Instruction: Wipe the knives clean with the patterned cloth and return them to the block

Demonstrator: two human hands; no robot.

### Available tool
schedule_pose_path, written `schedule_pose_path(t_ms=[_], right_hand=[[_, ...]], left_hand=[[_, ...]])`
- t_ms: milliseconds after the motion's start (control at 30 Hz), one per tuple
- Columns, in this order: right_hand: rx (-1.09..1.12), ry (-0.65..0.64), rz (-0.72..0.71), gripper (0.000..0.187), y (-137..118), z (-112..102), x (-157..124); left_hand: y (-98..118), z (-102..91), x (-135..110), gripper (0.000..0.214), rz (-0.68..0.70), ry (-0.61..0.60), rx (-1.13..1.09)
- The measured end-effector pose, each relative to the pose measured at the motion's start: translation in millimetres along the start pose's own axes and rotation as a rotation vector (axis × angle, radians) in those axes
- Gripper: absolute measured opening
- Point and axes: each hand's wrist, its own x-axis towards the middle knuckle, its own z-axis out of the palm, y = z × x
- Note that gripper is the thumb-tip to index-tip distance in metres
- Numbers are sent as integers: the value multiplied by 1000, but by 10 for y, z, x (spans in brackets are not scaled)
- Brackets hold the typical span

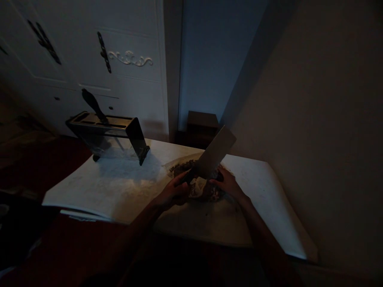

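The left hand has its fingers closed around the handle of the cleaver, with the blade tilted up above the chopped food. The right hand lies open on this pile. Left of the fingers the worktop is free until the knife rack.

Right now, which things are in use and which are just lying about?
In use: cleaver gripped by left hand; chopped food under right hand; white tabletop.
Lying about: knife rack, spare knife in it, cabinet, dark stand.

knife rack left of cleaver
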Motion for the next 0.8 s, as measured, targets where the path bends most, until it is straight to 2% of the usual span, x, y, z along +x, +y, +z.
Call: schedule_pose_path(t_ms=[133,233,367,567,800], right_hand=[[97,8,68,43,-119,-93,-25],[197,59,39,34,-228,-187,-20],[405,171,136,39,-278,-189,-12],[766,317,303,46,-363,-111,-9],[1062,423,384,40,-522,-106,70]], left_hand=[[35,-71,129,48,55,5,132],[82,-150,209,48,86,-9,212],[140,-208,299,47,83,-45,252],[185,-219,526,50,-56,28,131],[66,-410,700,50,-203,14,-20]])
